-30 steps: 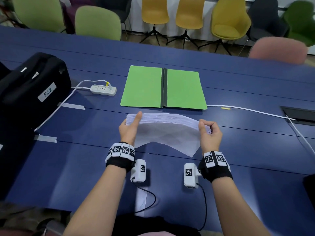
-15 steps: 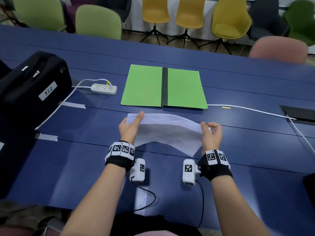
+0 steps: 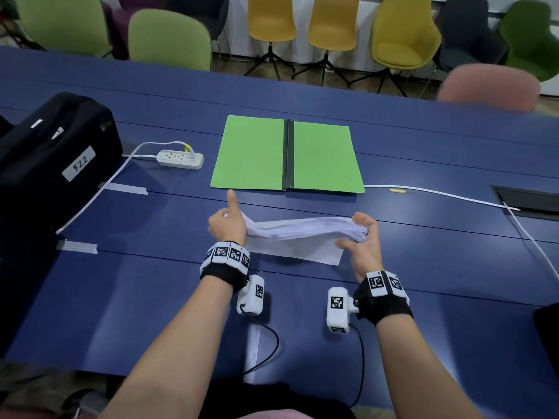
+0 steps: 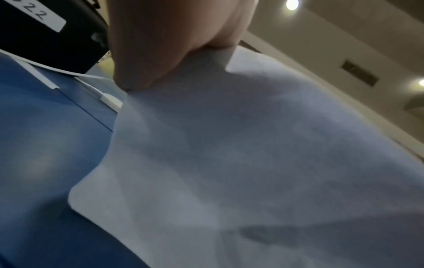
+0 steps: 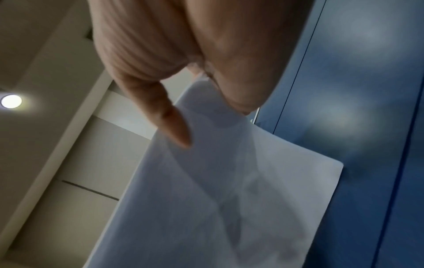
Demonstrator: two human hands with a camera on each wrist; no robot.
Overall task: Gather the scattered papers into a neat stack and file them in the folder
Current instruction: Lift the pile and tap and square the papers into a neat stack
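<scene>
Thin white paper sheets [image 3: 302, 229], matt green card-like folder [image 3: 251, 152], smooth blue table [image 3: 423, 267]

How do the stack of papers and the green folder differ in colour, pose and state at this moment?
The stack of papers is white; the folder is green. The papers are held above the table, sagging between the left hand and right hand; the folder lies flat, untouched. The papers are gathered together; the folder is spread open and has nothing in it. Both are over the blue table.

Long dark-blue table [image 3: 393, 297] carries an open green paper folder [image 3: 251, 152] with black spine, a white power strip [image 3: 180, 159] left of it (cord taped down), a black fabric case [image 3: 51, 158] labelled 522, and a white cable [image 3: 438, 193] at right.
</scene>
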